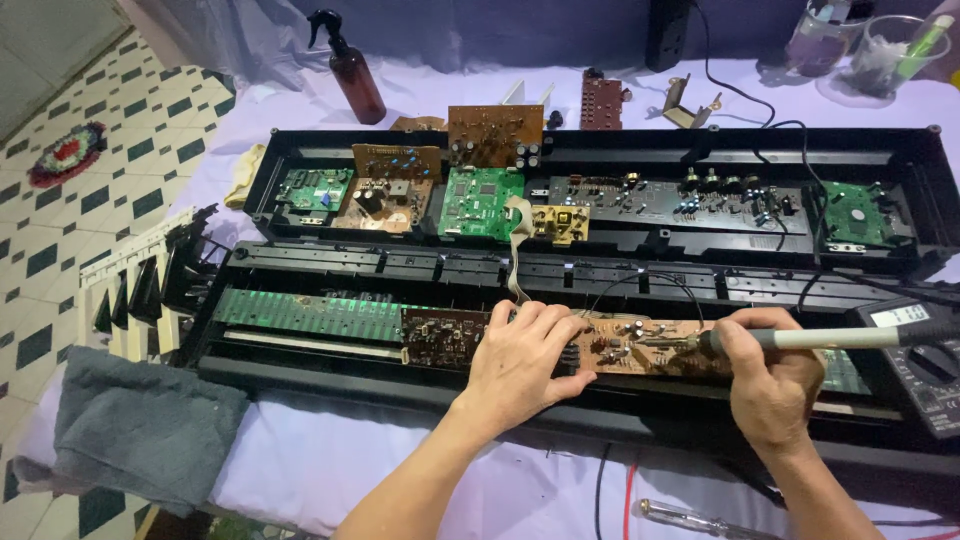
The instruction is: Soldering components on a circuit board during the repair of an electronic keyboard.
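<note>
Two hands (520, 365) (765, 375) work amid circuit boards (480, 200).

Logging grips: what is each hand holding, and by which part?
Right hand grips soldering iron near its tip end. Left hand holds nothing, pressing on brown circuit board.

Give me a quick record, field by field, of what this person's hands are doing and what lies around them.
Setting: table with pale lilac cloth, opened black keyboard casing
Left hand: pressed flat on a brown circuit board
Right hand: grips a soldering iron, tip on the same board
Behind: green circuit board, more boards in the rear casing half
Far left: amber spray bottle
Near left: grey towel
Right edge: multimeter
Front: screwdriver
</note>
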